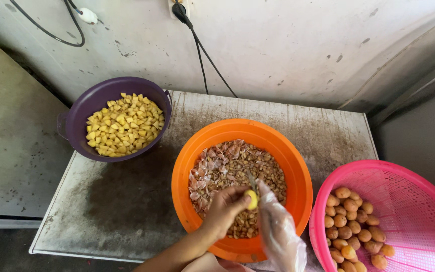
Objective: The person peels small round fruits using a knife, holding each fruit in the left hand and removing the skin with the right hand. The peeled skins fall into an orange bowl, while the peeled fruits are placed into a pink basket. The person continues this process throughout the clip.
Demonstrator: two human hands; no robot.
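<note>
At the table's [127,201] back left corner sits a purple bowl [76,113], hanging a little over the left edge and filled with yellow cubes [125,124].

In the middle, near the front edge, stands an orange bowl [288,166] heaped with peels [227,163], pinkish and papery at the left and back, browner elsewhere.

Over the front of that bowl the left hand [226,208], bare, pinches a small yellow potato [251,199] between thumb and fingertips. The potato sits at the right end of this grip, above the peels, peeled as far as the side facing the camera shows.

Just right of it the right hand [277,226], wrapped in a clear plastic glove, touches the potato from the right. A thin dark blade [252,181] rises from between the two hands, just above the potato; it looks like a small knife held in the gloved grip, but the glove blurs the fingers, so whether they are closed around a handle cannot be told.

At the table's front right corner a pink basket [409,191] overhangs the edge, holding brown unpeeled potatoes [351,221] piled against its left wall.
</note>
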